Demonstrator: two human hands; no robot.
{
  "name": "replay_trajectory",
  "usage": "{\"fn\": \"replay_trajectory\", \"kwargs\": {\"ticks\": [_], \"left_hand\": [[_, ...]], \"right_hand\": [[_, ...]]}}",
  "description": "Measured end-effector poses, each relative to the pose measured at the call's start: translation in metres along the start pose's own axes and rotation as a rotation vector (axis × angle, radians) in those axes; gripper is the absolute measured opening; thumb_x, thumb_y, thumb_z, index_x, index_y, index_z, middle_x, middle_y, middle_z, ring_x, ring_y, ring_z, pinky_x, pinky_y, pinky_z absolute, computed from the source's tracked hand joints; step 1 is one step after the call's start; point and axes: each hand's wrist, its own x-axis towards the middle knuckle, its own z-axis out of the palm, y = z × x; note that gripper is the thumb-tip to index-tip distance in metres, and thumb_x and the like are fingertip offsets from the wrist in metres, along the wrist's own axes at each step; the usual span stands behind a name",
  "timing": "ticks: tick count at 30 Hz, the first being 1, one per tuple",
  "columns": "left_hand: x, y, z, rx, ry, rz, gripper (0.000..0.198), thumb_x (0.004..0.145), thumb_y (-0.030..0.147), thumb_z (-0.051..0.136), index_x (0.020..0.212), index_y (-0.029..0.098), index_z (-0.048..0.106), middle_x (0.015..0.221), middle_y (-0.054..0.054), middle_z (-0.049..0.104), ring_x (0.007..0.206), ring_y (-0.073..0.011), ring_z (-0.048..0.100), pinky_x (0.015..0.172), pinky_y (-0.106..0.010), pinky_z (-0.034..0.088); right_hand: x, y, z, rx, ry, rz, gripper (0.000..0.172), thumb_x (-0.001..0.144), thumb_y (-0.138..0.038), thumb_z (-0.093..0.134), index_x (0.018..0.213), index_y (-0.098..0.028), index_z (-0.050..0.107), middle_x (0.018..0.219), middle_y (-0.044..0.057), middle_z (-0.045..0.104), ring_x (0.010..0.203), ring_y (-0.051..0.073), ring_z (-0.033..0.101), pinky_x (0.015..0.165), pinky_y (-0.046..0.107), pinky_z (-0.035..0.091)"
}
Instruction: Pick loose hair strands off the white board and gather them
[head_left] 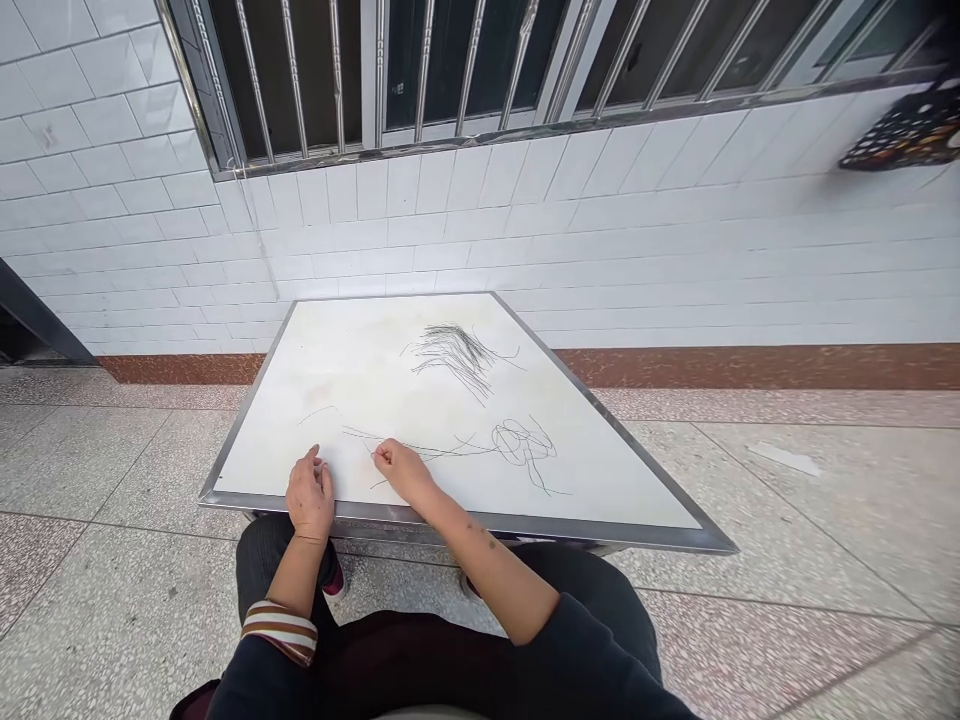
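On the white table top lie many thin, dark, wire-like strands. A dense bundle of strands (453, 350) is toward the far side, and a tangled clump of strands (523, 441) sits near the right. Several longer strands (457, 452) stretch from that clump to my right hand (403, 470), whose fingertips are pinched on a thin strand. Close to the near left edge, my left hand (310, 494) rests on the board with its fingers loosely apart; nothing shows in it. A single curved strand (319, 411) lies just beyond it.
The table (360, 350) has a grey metal rim and stands near a white tiled wall (450, 230). Metal window bars (424, 70) are above. A white scrap (784, 458) lies on the floor at right, and a dark patterned item (904, 130) hangs at upper right.
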Motion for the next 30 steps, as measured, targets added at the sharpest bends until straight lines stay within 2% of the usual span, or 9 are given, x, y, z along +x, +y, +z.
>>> {"fn": "replay_trajectory", "kwargs": {"ticks": [3,5,7,9,13,17,20,26,30], "left_hand": [[-0.001,0.003,-0.006,-0.078,-0.013,-0.003,0.033,0.09,0.03,0.048,0.116,0.017,0.064,0.092,-0.008,0.066,0.083,-0.0204,0.06,0.083,-0.038,0.048],[-0.004,0.008,-0.008,-0.148,-0.018,-0.012,0.032,0.092,0.034,0.045,0.11,0.017,0.066,0.098,-0.009,0.068,0.091,-0.0203,0.062,0.085,-0.036,0.049],[-0.007,0.015,-0.007,-0.215,-0.024,-0.027,0.035,0.094,0.036,0.042,0.111,0.016,0.065,0.106,-0.01,0.068,0.097,-0.0195,0.063,0.085,-0.034,0.05],[-0.009,0.023,-0.002,-0.267,-0.048,-0.035,0.036,0.095,0.037,0.042,0.116,0.017,0.063,0.107,-0.01,0.069,0.095,-0.018,0.065,0.082,-0.032,0.052],[-0.016,0.032,0.007,-0.31,-0.081,-0.032,0.037,0.093,0.035,0.046,0.124,0.016,0.057,0.103,-0.01,0.069,0.09,-0.0168,0.066,0.08,-0.031,0.052],[-0.032,0.032,0.005,-0.258,-0.047,0.009,0.041,0.092,0.032,0.047,0.129,0.014,0.051,0.114,-0.014,0.063,0.106,-0.0219,0.06,0.094,-0.041,0.046],[-0.042,0.03,0.0,-0.203,-0.097,0.08,0.041,0.086,0.029,0.056,0.125,0.017,0.055,0.116,-0.013,0.063,0.111,-0.0255,0.055,0.1,-0.046,0.04],[-0.038,0.023,0.001,-0.156,-0.152,0.083,0.041,0.083,0.02,0.054,0.125,0.018,0.056,0.104,-0.01,0.067,0.102,-0.0258,0.058,0.098,-0.049,0.04],[-0.036,0.02,0.002,-0.205,-0.165,0.039,0.038,0.083,0.022,0.056,0.121,0.018,0.059,0.107,-0.011,0.067,0.106,-0.0261,0.058,0.1,-0.05,0.038]], "right_hand": [[-0.02,-0.004,-0.007,0.139,0.016,-0.043,0.014,0.086,-0.034,0.05,0.08,-0.022,0.056,0.075,-0.001,0.064,0.067,0.015,0.057,0.059,0.025,0.038],[-0.036,-0.007,-0.011,0.211,0.026,-0.061,0.017,0.085,-0.037,0.05,0.079,-0.023,0.056,0.073,-0.001,0.062,0.063,0.015,0.055,0.057,0.026,0.038],[-0.049,-0.01,-0.013,0.272,0.04,-0.069,0.018,0.084,-0.039,0.051,0.078,-0.023,0.055,0.07,-0.002,0.06,0.06,0.015,0.053,0.056,0.026,0.038],[-0.056,-0.012,-0.012,0.326,0.052,-0.075,0.017,0.083,-0.039,0.052,0.078,-0.023,0.055,0.068,-0.003,0.058,0.06,0.014,0.052,0.057,0.027,0.038],[-0.045,-0.013,0.001,0.44,0.03,-0.05,0.012,0.079,-0.034,0.058,0.076,-0.022,0.055,0.068,-0.003,0.058,0.066,0.015,0.054,0.062,0.026,0.042],[-0.021,-0.01,0.013,0.616,-0.056,0.049,0.012,0.08,-0.03,0.057,0.076,-0.021,0.051,0.072,-0.001,0.063,0.068,0.013,0.06,0.058,0.023,0.046],[-0.015,-0.008,0.013,0.754,-0.135,0.111,0.012,0.083,-0.03,0.056,0.08,-0.021,0.049,0.075,0.0,0.066,0.062,0.011,0.06,0.051,0.02,0.044],[-0.03,-0.01,0.009,0.955,-0.266,0.149,0.019,0.082,-0.036,0.063,0.089,-0.019,0.058,0.083,0.004,0.069,0.063,0.01,0.061,0.049,0.019,0.042],[-0.043,-0.014,0.016,1.022,-0.318,0.154,0.021,0.081,-0.036,0.066,0.092,-0.018,0.063,0.084,0.004,0.068,0.062,0.008,0.057,0.05,0.018,0.041]]}}
